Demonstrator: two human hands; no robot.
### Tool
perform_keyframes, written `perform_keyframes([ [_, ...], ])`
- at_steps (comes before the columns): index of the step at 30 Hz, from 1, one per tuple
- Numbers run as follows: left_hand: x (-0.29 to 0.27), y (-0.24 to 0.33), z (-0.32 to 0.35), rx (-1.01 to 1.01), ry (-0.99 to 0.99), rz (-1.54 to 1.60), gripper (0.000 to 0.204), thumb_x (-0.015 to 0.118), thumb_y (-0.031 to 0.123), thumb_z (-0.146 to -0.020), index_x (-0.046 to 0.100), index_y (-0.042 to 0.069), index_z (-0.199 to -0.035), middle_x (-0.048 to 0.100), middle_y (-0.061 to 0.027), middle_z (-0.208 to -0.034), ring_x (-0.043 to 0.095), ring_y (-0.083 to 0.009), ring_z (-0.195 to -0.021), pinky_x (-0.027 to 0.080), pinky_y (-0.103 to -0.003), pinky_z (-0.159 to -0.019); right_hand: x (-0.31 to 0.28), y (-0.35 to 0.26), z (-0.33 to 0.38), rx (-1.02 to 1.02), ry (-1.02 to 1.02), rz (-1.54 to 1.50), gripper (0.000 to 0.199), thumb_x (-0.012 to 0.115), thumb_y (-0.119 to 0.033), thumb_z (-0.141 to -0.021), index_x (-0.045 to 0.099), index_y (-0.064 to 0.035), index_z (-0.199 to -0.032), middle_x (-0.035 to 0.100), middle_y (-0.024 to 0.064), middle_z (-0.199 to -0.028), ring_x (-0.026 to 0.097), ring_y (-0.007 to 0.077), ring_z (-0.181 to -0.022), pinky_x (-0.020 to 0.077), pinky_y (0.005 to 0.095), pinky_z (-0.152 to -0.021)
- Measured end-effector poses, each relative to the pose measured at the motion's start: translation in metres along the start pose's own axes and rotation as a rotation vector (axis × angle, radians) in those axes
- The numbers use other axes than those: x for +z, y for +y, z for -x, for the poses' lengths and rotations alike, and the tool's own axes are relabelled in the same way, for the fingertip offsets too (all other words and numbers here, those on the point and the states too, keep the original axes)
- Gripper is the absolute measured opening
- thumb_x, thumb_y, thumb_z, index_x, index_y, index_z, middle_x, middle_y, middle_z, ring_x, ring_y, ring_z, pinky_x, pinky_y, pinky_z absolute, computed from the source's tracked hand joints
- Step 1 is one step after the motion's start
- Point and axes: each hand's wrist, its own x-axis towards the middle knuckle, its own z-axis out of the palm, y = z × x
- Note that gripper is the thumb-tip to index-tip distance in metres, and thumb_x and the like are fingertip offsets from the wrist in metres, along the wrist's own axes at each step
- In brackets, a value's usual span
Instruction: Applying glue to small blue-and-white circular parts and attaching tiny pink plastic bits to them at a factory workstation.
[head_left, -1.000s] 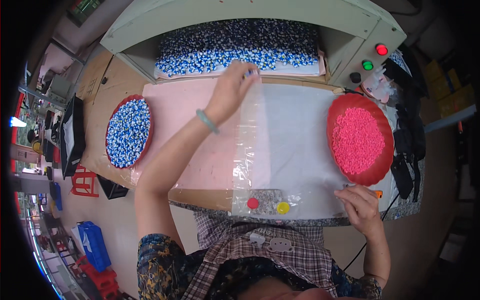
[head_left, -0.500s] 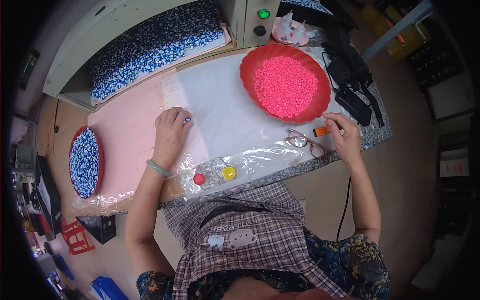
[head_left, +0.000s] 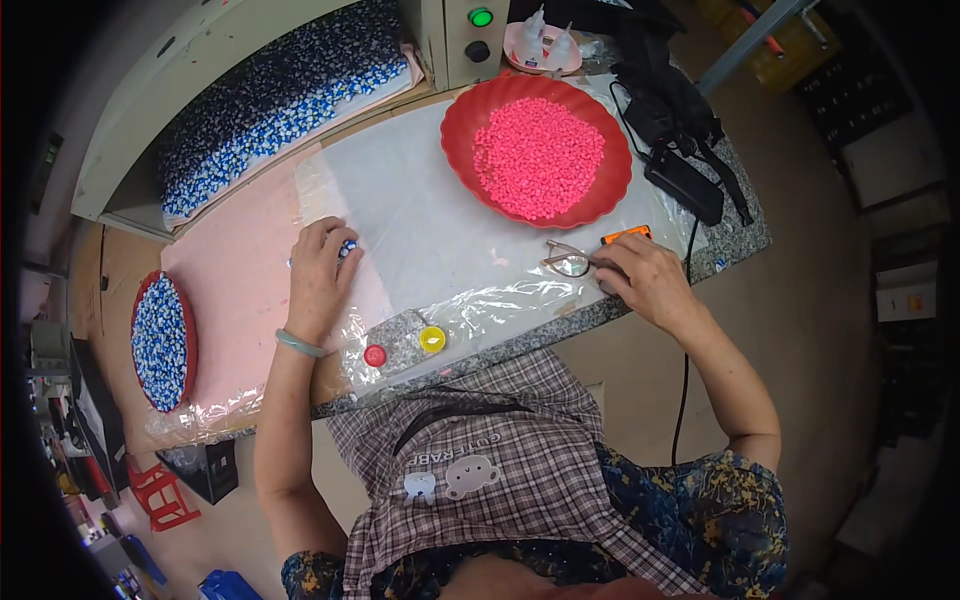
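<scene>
My left hand (head_left: 322,265) is curled over several small blue-and-white pieces (head_left: 348,248), which show by its thumb and fingertips on the pink sheet (head_left: 225,240). My right hand (head_left: 650,282) is closed at the near right of the table, thumb and fingers around one side of a pair of eyeglasses (head_left: 569,262). The other lens lies toward the left, on the clear film. Just beyond the right knuckles is a small orange object (head_left: 626,234), partly covered by the hand. A red scalloped bowl (head_left: 610,190) of pink pieces (head_left: 538,155) stands behind it.
At far left stands a red dish (head_left: 192,345) of blue-and-white pieces. A red cap (head_left: 375,355) and a yellow cap (head_left: 432,339) lie near the front edge. Behind are a machine opening (head_left: 290,110) and a pink tray (head_left: 515,60) with bottles. Black straps (head_left: 690,150) lie at right.
My right hand has gone from beside the red bowl's rim to the eyeglasses and closed on them. My left hand stays over the small pieces. The whole view has shifted slightly.
</scene>
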Motion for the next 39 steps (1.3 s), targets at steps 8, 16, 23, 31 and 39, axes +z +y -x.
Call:
perform_keyframes([
  [8,-0.008,0.002,0.002,0.053,0.087,-0.105,0.034,0.072,0.014,-0.085,0.066,0.006,-0.118,0.059,-0.0146,-0.131,0.053,-0.0345,-0.124,0.042,-0.042,-0.103,-0.021,-0.031,-0.009,-0.036,-0.046,-0.187,0.011,0.069,-0.010,-0.090,0.068,-0.0026,-0.098,0.064,0.0106,-0.088,0.067,0.0291,-0.080,0.0533,0.0397,-0.072],
  [16,-0.079,0.133,0.030,0.070,-0.180,0.624,0.038,0.073,0.010,-0.086,0.065,0.002,-0.122,0.066,-0.0181,-0.119,0.063,-0.0378,-0.109,0.052,-0.043,-0.094,-0.024,-0.094,-0.017,-0.143,-0.488,-0.669,0.012,0.068,-0.008,-0.092,0.067,-0.0010,-0.102,0.063,0.0102,-0.087,0.063,0.0256,-0.078,0.0499,0.0360,-0.070],
  [23,-0.040,0.148,0.095,0.033,-0.706,0.768,0.022,0.069,0.014,-0.092,0.069,0.002,-0.110,0.070,-0.0128,-0.094,0.069,-0.0302,-0.083,0.054,-0.040,-0.074,0.033,-0.125,0.020,-0.032,-0.926,-0.882,0.017,0.068,-0.018,-0.097,0.067,-0.0018,-0.102,0.064,0.0079,-0.082,0.060,0.0136,-0.072,0.0474,0.0321,-0.065],
  [31,-0.050,0.145,0.123,-0.237,-0.592,0.802,0.013,0.069,0.014,-0.093,0.071,0.002,-0.099,0.071,-0.0112,-0.084,0.070,-0.0250,-0.073,0.053,-0.035,-0.065,0.050,-0.110,0.019,0.350,-1.140,-1.270,0.042,0.045,-0.035,-0.109,0.071,-0.0029,-0.118,0.067,0.0001,-0.087,0.054,0.0074,-0.075,0.0461,0.0246,-0.068],
  [39,-0.065,0.139,0.134,-0.594,-0.504,1.181,0.012,0.054,0.013,-0.105,0.052,0.001,-0.109,0.068,-0.0063,-0.090,0.065,-0.0114,-0.080,0.053,-0.026,-0.071,0.049,-0.103,0.021,0.371,-1.345,-1.392,0.036,0.054,-0.026,-0.106,0.065,-0.0003,-0.128,0.067,0.0020,-0.104,0.059,0.0091,-0.088,0.0475,0.0248,-0.078],
])
